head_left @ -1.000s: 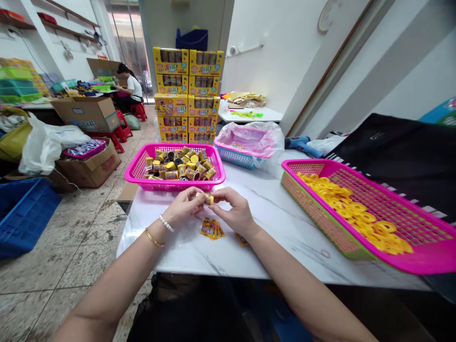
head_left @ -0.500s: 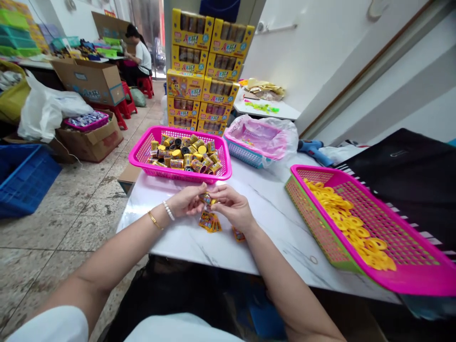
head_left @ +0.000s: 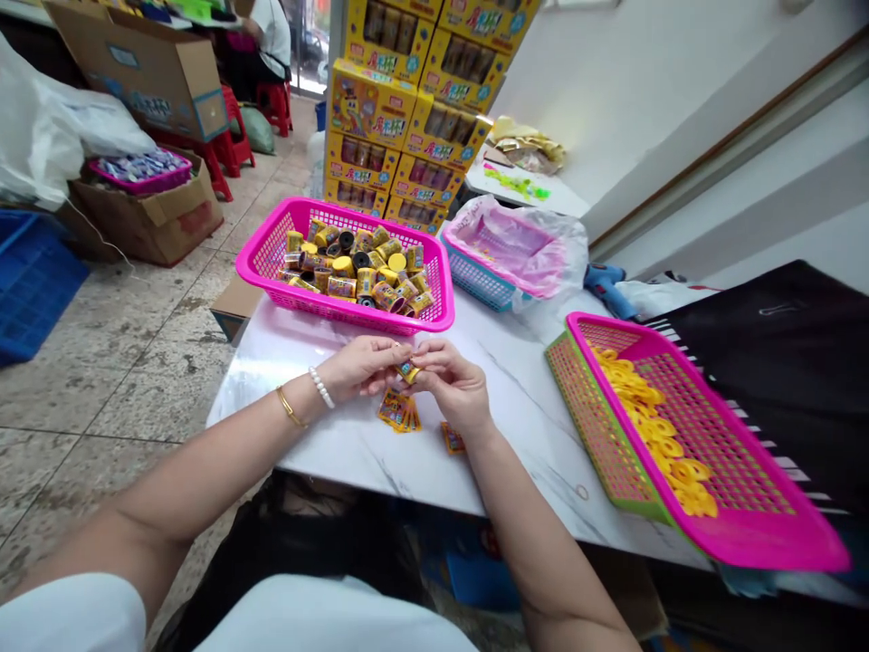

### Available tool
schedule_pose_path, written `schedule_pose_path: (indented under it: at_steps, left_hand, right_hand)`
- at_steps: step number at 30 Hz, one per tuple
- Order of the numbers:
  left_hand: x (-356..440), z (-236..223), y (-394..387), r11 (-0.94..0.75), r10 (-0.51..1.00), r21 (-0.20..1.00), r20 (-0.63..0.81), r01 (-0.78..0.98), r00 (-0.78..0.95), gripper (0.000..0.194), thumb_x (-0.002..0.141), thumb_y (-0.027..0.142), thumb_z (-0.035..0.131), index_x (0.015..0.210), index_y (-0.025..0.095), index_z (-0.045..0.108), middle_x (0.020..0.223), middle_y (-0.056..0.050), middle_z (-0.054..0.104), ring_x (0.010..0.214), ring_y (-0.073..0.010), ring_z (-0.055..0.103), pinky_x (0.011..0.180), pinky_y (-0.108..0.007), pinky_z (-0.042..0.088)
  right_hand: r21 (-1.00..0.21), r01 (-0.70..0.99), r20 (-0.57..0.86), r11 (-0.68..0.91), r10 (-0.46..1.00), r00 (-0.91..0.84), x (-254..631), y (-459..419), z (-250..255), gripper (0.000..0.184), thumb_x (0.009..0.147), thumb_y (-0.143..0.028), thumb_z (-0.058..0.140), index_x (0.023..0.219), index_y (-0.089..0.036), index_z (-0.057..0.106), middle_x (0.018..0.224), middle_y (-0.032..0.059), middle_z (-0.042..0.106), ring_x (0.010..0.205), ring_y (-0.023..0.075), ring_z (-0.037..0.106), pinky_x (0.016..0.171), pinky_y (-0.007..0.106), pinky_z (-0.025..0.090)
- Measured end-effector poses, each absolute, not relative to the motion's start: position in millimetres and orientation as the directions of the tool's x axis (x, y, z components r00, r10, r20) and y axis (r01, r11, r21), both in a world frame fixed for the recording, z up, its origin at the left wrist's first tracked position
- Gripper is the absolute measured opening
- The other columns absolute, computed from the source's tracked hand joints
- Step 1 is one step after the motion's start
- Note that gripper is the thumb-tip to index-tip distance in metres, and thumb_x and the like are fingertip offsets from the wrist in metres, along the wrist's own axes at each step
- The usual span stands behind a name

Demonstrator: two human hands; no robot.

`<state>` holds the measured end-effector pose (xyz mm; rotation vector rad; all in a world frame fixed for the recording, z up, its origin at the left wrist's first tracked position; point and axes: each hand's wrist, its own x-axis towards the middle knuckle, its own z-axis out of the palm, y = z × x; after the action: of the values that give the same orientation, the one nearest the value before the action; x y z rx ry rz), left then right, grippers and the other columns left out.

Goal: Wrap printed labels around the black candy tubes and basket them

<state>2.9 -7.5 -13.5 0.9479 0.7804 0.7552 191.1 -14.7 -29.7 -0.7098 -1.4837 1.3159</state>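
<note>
Over the white marble table (head_left: 522, 407), my left hand (head_left: 363, 367) and my right hand (head_left: 453, 385) meet, fingers pinched together on a small yellow roll (head_left: 408, 370) with a printed label. Just below my hands lies a small stack of orange stickers (head_left: 399, 412), and one more sticker (head_left: 453, 439) sits by my right wrist. Beyond my hands stands a pink basket (head_left: 272, 252) filled with several yellow and black labelled rolls (head_left: 359, 267). My left wrist wears a pearl bracelet and a gold bangle.
A pink tray (head_left: 747, 507) nested in a green one holds several yellow rings (head_left: 652, 426) on the right. A blue basket lined with a plastic bag (head_left: 516, 254) sits behind. Yellow boxes (head_left: 407, 100) are stacked at the back. Cardboard boxes (head_left: 146, 213) and a blue crate (head_left: 27, 281) stand on the floor left. A person (head_left: 268, 27) sits far off.
The view has tilted down and shifted left. My hands stay joined on the small roll and have turned it slightly between the fingertips.
</note>
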Motion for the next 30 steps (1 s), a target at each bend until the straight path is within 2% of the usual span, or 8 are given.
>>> schedule_pose_path:
  at_steps: [3,7,12,16,19,21,26,30]
  left_hand:
    - [6,-13,-10,0.458,0.803,0.871,-0.318,-0.18,0.505,0.056,0.08,0.068,0.067,0.079,0.012,0.062,0.047,0.001,0.056,0.027,-0.0044,0.036,0.027,-0.016,0.02]
    - [10,-10,-13,0.502,0.772,0.811,-0.263,-0.302,0.578,0.049,0.075,0.058,0.078,0.085,0.014,0.059,0.051,0.002,0.06,0.029,-0.0056,0.042,0.028,-0.014,0.026]
    - [6,-3,-10,0.48,0.824,0.842,-0.337,-0.246,0.455,0.03,0.09,0.044,0.066,0.087,0.016,0.056,0.049,0.003,0.058,0.027,-0.0058,0.039,0.027,-0.015,0.021]
    - [1,2,-7,0.321,0.925,0.934,-0.273,-0.159,0.264,0.021,0.092,0.033,0.063,0.084,0.015,0.055,0.045,0.006,0.052,0.027,-0.0048,0.034,0.027,-0.016,0.02]
    - [1,2,-8,0.149,0.969,0.969,-0.104,-0.195,0.223,0.019,0.086,0.032,0.067,0.089,0.016,0.055,0.048,0.007,0.053,0.029,-0.0054,0.036,0.03,-0.016,0.025]
    - [3,-2,-10,0.069,0.972,0.98,-0.024,-0.187,0.234,0.023,0.082,0.031,0.07,0.094,0.017,0.055,0.052,0.007,0.055,0.032,-0.006,0.039,0.032,-0.017,0.029]
    - [7,-16,-14,-0.158,0.98,0.987,0.156,0.004,0.123,0.029,0.079,0.026,0.068,0.105,0.019,0.057,0.07,0.005,0.061,0.041,-0.0068,0.048,0.039,-0.018,0.036]
    - [-4,-6,-12,-0.433,0.89,0.886,0.449,0.165,-0.077,0.028,0.086,0.031,0.065,0.111,0.02,0.059,0.068,0.005,0.057,0.046,-0.0064,0.045,0.044,-0.019,0.034]
  right_hand:
    - [-0.957,-0.107,0.29,0.27,0.883,-0.369,192,-17,-28,0.016,0.079,-0.032,0.083,0.093,-0.028,0.079,0.11,0.0046,0.058,0.075,0.0141,0.07,0.064,0.032,0.069]
    - [-0.937,-0.114,0.349,0.33,0.875,-0.335,194,-19,-26,0.007,0.083,-0.027,0.079,0.09,-0.029,0.079,0.11,0.0036,0.059,0.071,0.0127,0.071,0.059,0.031,0.068]
    - [-0.938,-0.112,0.345,0.328,0.853,-0.393,201,-10,-20,0.04,0.082,-0.033,0.081,0.121,-0.033,0.071,0.115,0.0045,0.064,0.074,0.0153,0.073,0.064,0.033,0.066]
    - [-0.93,0.098,0.331,0.354,0.923,-0.197,216,5,-21,0.02,0.084,-0.037,0.076,0.098,-0.022,0.076,0.09,0.0032,0.068,0.065,0.0142,0.069,0.053,0.027,0.057]
    - [-0.904,0.321,0.236,0.282,0.956,-0.175,220,5,-21,0.024,0.086,-0.041,0.07,0.085,-0.017,0.074,0.073,0.0015,0.066,0.058,0.0134,0.062,0.051,0.026,0.051]
    - [-0.809,0.514,0.142,0.285,0.944,-0.3,214,-5,-17,0.022,0.087,-0.038,0.067,0.089,-0.017,0.074,0.077,0.003,0.069,0.066,0.0152,0.064,0.061,0.028,0.053]
    - [-0.311,0.859,-0.078,0.406,0.89,-0.449,185,-39,-5,0.027,0.083,-0.033,0.074,0.103,-0.015,0.072,0.107,0.0113,0.069,0.1,0.0248,0.064,0.088,0.035,0.049]
    - [-0.221,0.91,-0.096,0.35,0.921,-0.378,174,-49,-3,0.029,0.083,-0.033,0.075,0.104,-0.014,0.069,0.11,0.0118,0.067,0.103,0.0269,0.063,0.086,0.034,0.048]
